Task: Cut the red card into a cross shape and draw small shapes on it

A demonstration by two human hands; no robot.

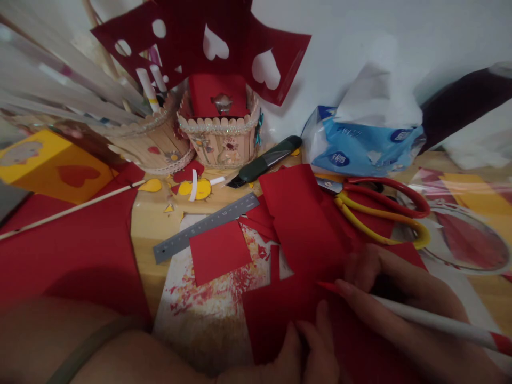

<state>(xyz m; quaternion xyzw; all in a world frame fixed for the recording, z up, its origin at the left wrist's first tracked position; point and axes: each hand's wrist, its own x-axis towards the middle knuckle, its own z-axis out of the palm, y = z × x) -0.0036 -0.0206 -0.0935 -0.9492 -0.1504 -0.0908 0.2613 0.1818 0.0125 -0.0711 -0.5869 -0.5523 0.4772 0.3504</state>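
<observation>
Evidently two hands, one pen [432,319], one ruler [206,228].

Red paper [272,320] under both hands [308,346] [400,298], a red-tipped pen [432,320] in the right, scissors [380,213] beyond.

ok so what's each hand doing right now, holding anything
Left hand: fingertips on red paper, can't tell if pinching.
Right hand: closed around white pen with a red tip.
</observation>
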